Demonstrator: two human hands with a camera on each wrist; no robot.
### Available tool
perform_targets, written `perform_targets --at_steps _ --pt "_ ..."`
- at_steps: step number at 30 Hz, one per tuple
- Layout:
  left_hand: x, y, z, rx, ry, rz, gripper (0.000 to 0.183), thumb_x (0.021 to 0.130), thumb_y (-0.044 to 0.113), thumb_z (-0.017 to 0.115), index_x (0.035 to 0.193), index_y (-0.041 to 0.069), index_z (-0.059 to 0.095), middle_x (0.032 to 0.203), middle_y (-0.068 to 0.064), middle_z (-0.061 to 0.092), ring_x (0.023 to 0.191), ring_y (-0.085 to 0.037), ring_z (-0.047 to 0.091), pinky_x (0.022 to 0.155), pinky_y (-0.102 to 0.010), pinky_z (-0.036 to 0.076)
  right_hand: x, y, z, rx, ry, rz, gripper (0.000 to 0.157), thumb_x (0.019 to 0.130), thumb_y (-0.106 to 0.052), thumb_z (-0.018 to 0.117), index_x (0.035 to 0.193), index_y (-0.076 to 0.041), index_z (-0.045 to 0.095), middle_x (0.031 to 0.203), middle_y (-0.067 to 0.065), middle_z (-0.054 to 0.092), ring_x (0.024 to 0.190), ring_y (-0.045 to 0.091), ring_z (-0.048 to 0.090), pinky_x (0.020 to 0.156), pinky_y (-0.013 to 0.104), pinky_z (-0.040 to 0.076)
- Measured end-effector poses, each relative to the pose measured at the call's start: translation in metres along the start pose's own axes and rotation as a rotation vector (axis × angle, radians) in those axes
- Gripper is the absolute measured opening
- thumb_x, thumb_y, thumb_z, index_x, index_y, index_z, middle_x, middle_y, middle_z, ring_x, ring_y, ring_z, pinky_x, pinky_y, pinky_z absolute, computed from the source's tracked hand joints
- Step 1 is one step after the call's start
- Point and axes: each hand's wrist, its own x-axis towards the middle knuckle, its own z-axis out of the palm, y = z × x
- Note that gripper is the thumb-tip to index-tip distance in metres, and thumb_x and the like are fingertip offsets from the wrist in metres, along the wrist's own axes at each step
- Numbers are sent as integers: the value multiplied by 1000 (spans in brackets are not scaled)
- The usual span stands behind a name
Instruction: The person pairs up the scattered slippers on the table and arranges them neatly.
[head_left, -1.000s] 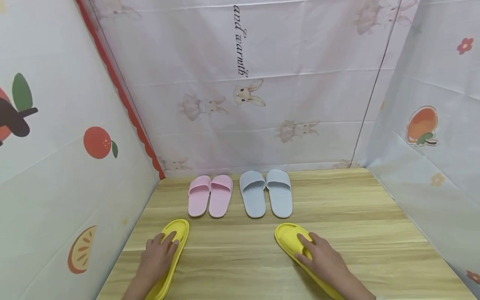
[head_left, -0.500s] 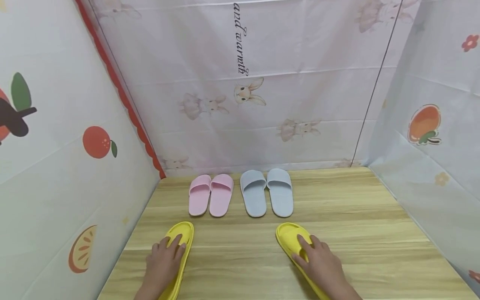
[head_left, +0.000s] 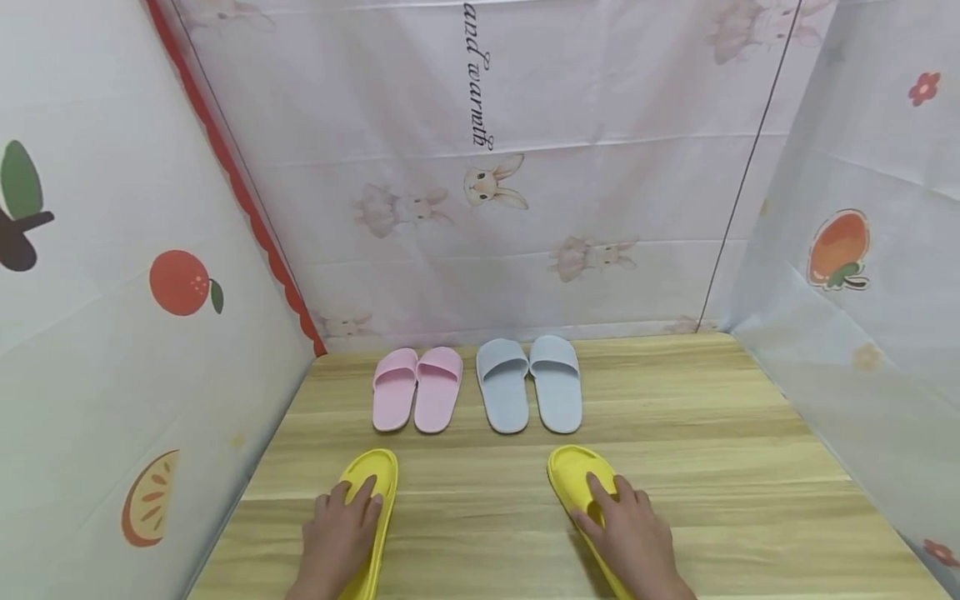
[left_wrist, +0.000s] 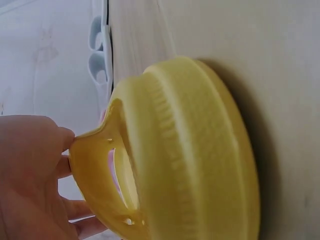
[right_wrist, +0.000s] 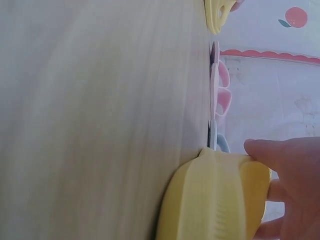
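My left hand grips the upper of a yellow slipper at the front left of the wooden surface. In the left wrist view that slipper shows its textured side and a cut-out in the upper, thumb and fingers at the upper's edge. A matching yellow slipper is at front right, gripped across its upper by my right hand. Its toe angles to the left. The heels of both are hidden by my hands or cut off by the frame. Whether the soles touch the surface, I cannot tell.
A pair of pink slippers and a pair of light blue slippers stand side by side by the back wall. The wood-grain surface lies between the left wall and the right wall.
My left hand has moved right with its yellow slipper, and the slipper stands straighter. My right hand has shifted left, swinging its slipper's heel end left. The pink and blue pairs stay put.
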Motion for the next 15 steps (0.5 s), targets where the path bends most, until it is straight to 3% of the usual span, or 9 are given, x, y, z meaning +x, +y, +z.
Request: perform_targets --at_steps 15 --pt "-11 24 6 -29 -10 -41 52 106 47 41 148 19 52 143 -24 49 122 -44 45 81 -67 43 -4 -8 3 17 -3 21 65 92 -59 63 143 -20 57 136 24 55 113 43 57 69 62 53"
